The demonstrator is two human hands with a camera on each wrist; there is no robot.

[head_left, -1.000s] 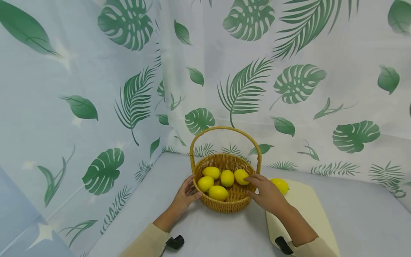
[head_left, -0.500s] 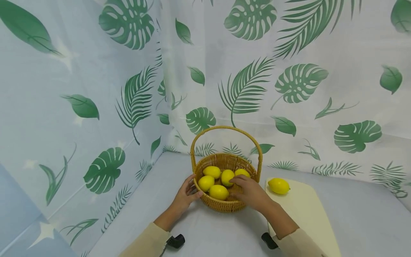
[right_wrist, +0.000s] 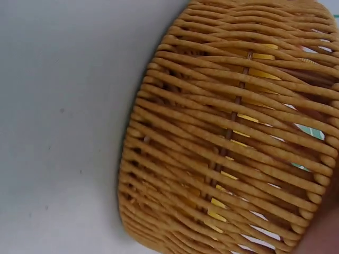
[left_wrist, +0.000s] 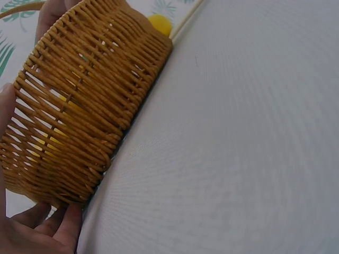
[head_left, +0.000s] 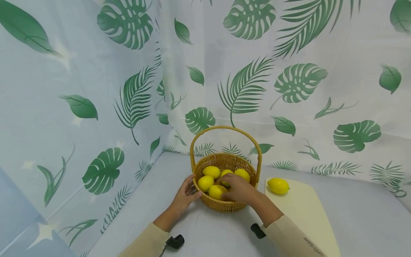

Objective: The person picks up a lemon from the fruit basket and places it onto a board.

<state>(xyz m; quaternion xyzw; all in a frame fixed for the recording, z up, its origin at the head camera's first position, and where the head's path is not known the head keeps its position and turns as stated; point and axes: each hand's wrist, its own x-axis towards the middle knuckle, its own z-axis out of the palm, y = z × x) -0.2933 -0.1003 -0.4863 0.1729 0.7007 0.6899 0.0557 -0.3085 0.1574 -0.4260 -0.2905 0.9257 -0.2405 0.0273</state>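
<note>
A brown wicker basket (head_left: 221,207) with a tall handle holds several yellow lemons, among them a front one (head_left: 216,192) and a middle one (head_left: 225,172). My left hand (head_left: 186,196) holds the basket's left side, thumb at the front rim; the left wrist view has its fingers (left_wrist: 68,227) against the woven wall (left_wrist: 100,79). My right hand (head_left: 239,189) reaches over the right front rim. Its fingers are spread between the front and middle lemons, partly covering both. In the right wrist view the basket wall (right_wrist: 212,132) hides most of that hand.
Right of the basket lies a cream cutting board (head_left: 305,210) with one lemon (head_left: 278,186) near its back left corner. A leaf-patterned curtain (head_left: 244,89) stands behind the white table (head_left: 221,235).
My right hand has moved left, from the right back lemon to the front and middle ones, uncovering the lemon on the board. My left hand and the basket stay in place.
</note>
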